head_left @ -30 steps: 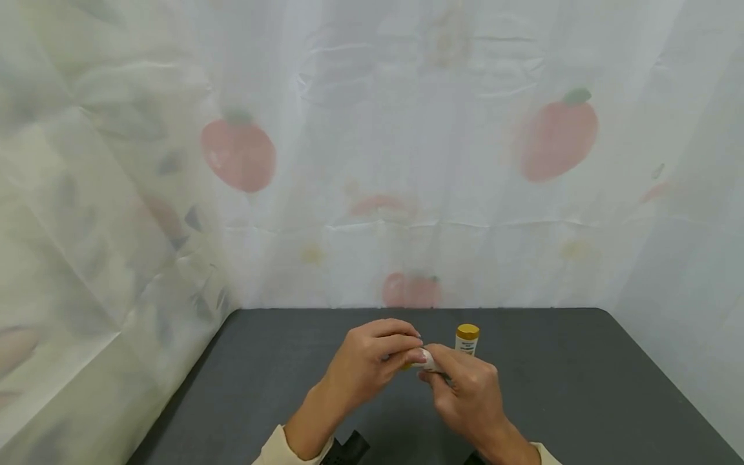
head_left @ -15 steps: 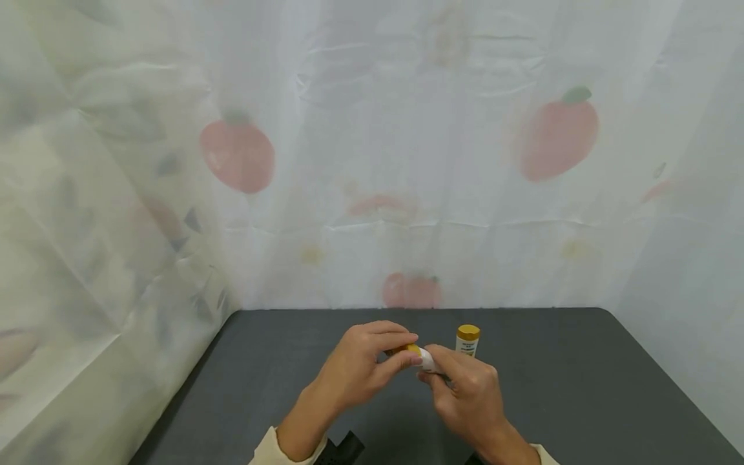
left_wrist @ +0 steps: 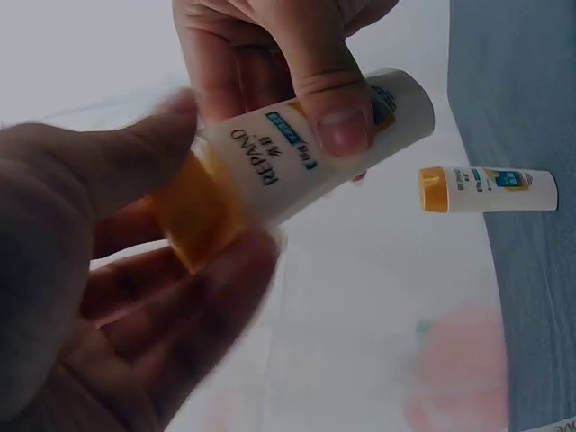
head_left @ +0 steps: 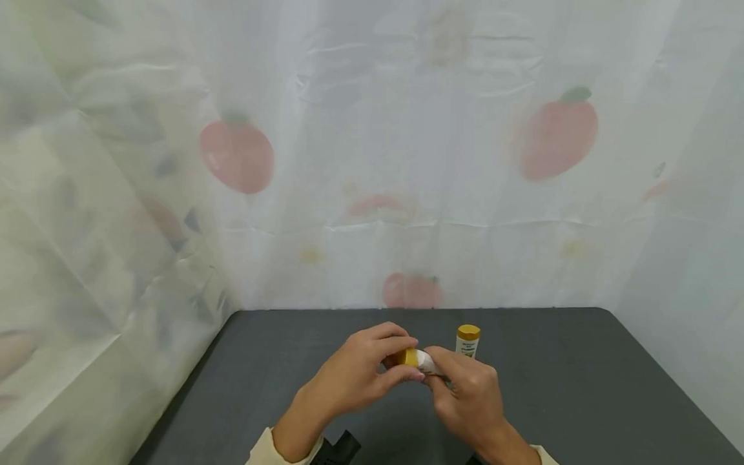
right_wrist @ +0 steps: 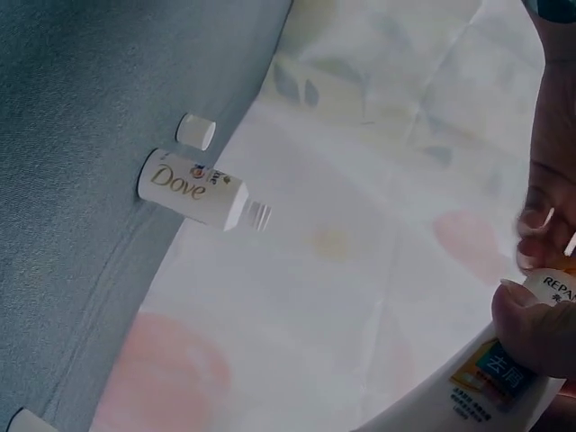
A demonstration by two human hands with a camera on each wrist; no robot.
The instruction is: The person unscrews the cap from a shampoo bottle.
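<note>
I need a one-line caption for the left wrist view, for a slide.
Left hand grips the yellow cap of a white bottle held by the right hand; a second bottle stands behind.

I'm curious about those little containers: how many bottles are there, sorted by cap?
Yellow-capped: 2, the held bottle and the standing bottle.
Uncapped: 1, the Dove bottle.
Total: 3 bottles.

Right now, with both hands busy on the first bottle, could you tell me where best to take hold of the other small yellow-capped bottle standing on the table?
Probably by its white body below the yellow cap, coming from the right side or from above. The standing bottle is upright and narrow, so pinching it low risks tipping it less. Both hands and the held bottle crowd its left side.
</note>
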